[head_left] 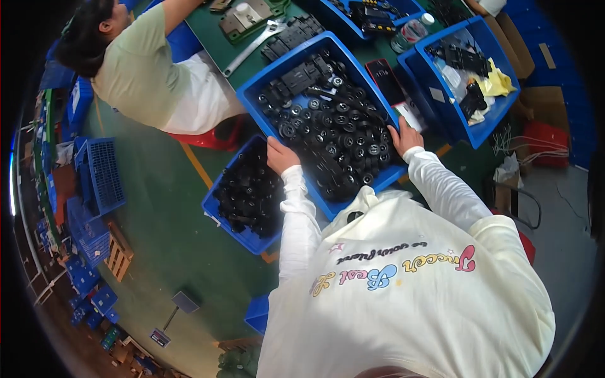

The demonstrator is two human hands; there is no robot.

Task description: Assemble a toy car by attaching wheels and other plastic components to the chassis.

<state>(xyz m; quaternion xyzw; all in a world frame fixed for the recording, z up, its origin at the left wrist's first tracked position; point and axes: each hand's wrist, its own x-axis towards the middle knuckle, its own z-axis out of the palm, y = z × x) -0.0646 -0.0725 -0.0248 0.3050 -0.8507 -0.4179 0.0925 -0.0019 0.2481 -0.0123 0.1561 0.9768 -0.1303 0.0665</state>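
I monitor one large blue plastic bin [283, 62] through the head view. It is positioned at the near edge of the green table [210, 34], its near end close to the wearer's torso, and sits at a slant in the view. It contains a heap of black wheeled parts [343, 129]; longer black molded pieces [302, 77] lie toward its far end.

I observe the left hand [283, 157] closed on the left side of this bin and the right hand [408, 137] closed on the right side rim. Both hands hold only the bin; I cannot tell how the concealed fingers are placed.

Adjacent items, right: a dark phone-like device with a red edge [386, 80] lies just beside the bin. Beyond it are a clear bottle with a white cap [409, 34] and a second blue bin [454, 123] containing black parts, clear plastic and a yellow bag [495, 82].

Adjacent items, far side and left: an adjustable wrench [252, 47] lies on the table. Below the left hand's side, a lower blue bin [252, 242] contains black parts.

Outer area: a co-worker [142, 82] sits on a red stool [220, 138] at the left. A platform scale [184, 302] stands on the green floor [189, 252].
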